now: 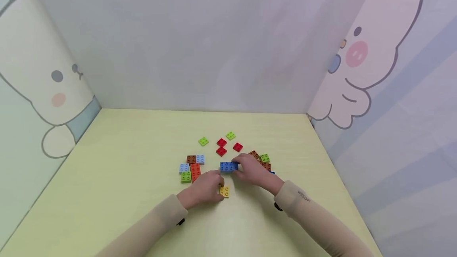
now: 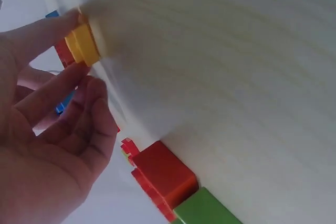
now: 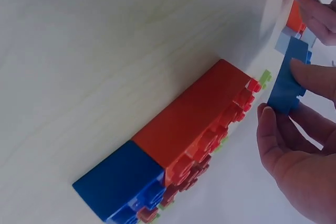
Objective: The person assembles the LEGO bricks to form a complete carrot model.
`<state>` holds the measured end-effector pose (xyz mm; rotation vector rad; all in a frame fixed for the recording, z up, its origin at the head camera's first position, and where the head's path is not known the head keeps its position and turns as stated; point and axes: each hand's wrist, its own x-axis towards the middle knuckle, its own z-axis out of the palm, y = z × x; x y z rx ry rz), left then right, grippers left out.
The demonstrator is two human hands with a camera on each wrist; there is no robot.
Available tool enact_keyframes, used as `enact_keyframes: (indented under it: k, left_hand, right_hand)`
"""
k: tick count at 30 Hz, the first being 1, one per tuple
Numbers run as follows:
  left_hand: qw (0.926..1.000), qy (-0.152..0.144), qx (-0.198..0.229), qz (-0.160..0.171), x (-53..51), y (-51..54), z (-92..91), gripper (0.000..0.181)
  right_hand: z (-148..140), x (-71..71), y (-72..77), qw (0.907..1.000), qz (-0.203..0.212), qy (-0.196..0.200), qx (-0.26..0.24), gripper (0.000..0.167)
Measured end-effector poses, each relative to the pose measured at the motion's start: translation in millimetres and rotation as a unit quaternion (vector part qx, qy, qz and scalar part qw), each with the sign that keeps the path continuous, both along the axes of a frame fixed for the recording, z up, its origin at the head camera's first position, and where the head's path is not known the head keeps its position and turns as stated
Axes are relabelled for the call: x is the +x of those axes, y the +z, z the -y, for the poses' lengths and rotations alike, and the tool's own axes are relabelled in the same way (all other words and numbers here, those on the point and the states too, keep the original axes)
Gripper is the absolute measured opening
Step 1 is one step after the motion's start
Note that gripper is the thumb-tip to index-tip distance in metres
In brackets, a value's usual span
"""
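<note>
Soft, even light brightens the head view, where faint, blurred shadows lie beside the right sleeve on the pale yellow table. Both wrist views look dimmer and greyer; in the left, a soft-edged shadow spreads beside the yellow building brick.

blue brick | yellow brick | pale-yellow tabletop | beige sleeves

Cartoon animals adorn both side walls, with a greyish back wall behind the yellowish table.
</note>
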<state>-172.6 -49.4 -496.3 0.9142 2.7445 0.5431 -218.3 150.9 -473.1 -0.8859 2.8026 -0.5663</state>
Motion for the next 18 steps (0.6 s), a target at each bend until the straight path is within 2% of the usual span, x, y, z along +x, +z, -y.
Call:
enact_keyframes:
  k: [6, 11, 14, 18]
  left_hand:
    - [0.9954, 0.063, 0.035, 0.063, -9.2, -2.0, 2.0, 0.024]
    - [0.9804, 0.132, 0.079, 0.123, -14.4, -1.5, 0.4, 0.026]
    - [0.9732, 0.163, 0.091, 0.135, -18.4, 0.6, -1.7, 0.026]
    - [0.9718, 0.173, 0.09, 0.133, -23.6, 1.7, -4.9, 0.028]
  right_hand:
    - [-7, 0.8, 2.6, 0.9998, 0.002, -0.012, -0.016, 0.037]
    - [-9, 0.3, 3.8, 0.9995, 0.025, -0.011, -0.018, 0.033]
    - [-9, 0.2, 4.1, 0.9991, 0.038, 0.003, -0.019, 0.031]
    - [-7, 1.0, 2.6, 0.9982, 0.044, 0.032, -0.023, 0.028]
